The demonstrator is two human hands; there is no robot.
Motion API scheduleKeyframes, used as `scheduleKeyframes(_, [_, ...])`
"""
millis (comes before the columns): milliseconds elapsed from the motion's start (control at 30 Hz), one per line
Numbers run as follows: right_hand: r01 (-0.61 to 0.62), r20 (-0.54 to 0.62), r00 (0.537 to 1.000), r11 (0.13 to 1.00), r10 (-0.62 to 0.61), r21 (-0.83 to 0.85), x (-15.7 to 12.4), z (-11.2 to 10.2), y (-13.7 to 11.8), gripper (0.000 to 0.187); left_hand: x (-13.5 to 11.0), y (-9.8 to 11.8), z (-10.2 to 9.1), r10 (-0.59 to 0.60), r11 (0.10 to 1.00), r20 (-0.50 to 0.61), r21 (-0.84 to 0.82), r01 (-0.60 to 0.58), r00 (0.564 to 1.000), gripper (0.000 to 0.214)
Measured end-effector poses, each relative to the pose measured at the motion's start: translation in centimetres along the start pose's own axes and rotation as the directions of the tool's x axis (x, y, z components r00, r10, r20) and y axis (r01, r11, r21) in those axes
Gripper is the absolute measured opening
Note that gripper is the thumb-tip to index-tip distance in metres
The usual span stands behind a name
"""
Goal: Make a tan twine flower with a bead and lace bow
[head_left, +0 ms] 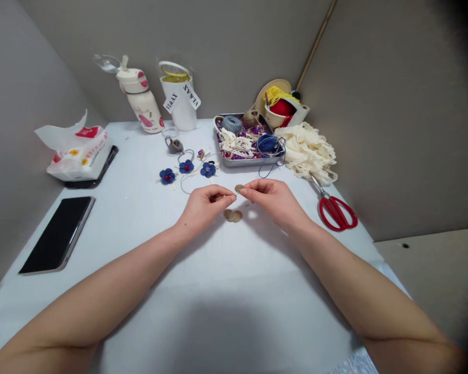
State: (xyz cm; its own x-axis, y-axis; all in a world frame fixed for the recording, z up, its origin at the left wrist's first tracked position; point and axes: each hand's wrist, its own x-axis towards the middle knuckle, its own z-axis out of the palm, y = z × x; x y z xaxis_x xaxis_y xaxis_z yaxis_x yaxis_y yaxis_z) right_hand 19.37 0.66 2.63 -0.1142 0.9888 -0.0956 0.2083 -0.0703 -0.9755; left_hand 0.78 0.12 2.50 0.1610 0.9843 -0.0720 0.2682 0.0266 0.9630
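Note:
My right hand (273, 200) pinches a small round tan disc (239, 188) between thumb and fingertips. Close beside it, the fingers of my left hand (205, 205) are pressed together on a thin needle-like thing (219, 197), too fine to make out well. Both sets of fingertips almost meet above the white table. Several more tan discs (233, 215) lie overlapping on the table just below. Beyond my left hand are three blue flowers: one (167, 176) with a red centre, another (186, 166) at a grey cord loop, and a third (208, 169).
A metal tray (253, 162) holds yarn, lace and beads. Cream lace (306, 150) and red-handled scissors (337, 212) lie right. A bottle (142, 106) and white canister (184, 111) stand at the back. A phone (56, 234) and tissue pack (80, 158) lie left.

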Motion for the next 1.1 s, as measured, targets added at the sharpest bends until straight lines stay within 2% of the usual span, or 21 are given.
scheduleKeyframes(200, [0.014, 0.061, 0.998, 0.994, -0.007, -0.106, 0.1, -0.5, -0.1, 0.035, 0.2, 0.4, -0.5, 0.000, 0.994, 0.040, 0.105, -0.004, 0.999, 0.021])
scheduleKeyframes(533, [-0.016, 0.166, 0.985, 0.989, 0.041, -0.145, 0.3, -1.0, 0.1, 0.032, 0.2, 0.7, -0.8, -0.060, 0.984, 0.101, 0.175, 0.041, 0.993, 0.021])
scheduleKeyframes(833, [-0.014, 0.256, 0.965, 0.982, 0.064, -0.190, 0.1, -1.5, 0.1, 0.024, 0.1, 0.6, -0.7, -0.080, 0.993, 0.208, 0.097, 0.061, 0.975, 0.016])
scheduleKeyframes(900, [-0.011, 0.252, 0.966, 0.987, 0.052, -0.160, 0.1, -1.5, 0.0, 0.025, 0.1, 0.5, -0.6, -0.078, 0.995, 0.168, 0.075, 0.066, 0.983, 0.015])
scheduleKeyframes(1000, [-0.021, 0.218, 0.976, 0.998, 0.033, -0.058, 0.4, -1.3, -0.1, 0.028, 0.3, 0.1, -0.2, -0.051, 0.998, 0.003, -0.021, 0.051, 0.999, 0.016])
scheduleKeyframes(1100, [-0.014, 0.122, 0.992, 1.000, 0.011, 0.020, 0.5, -0.8, 0.0, 0.031, 0.3, -0.7, 0.5, -0.045, 0.984, -0.129, -0.179, 0.022, 0.991, 0.020])
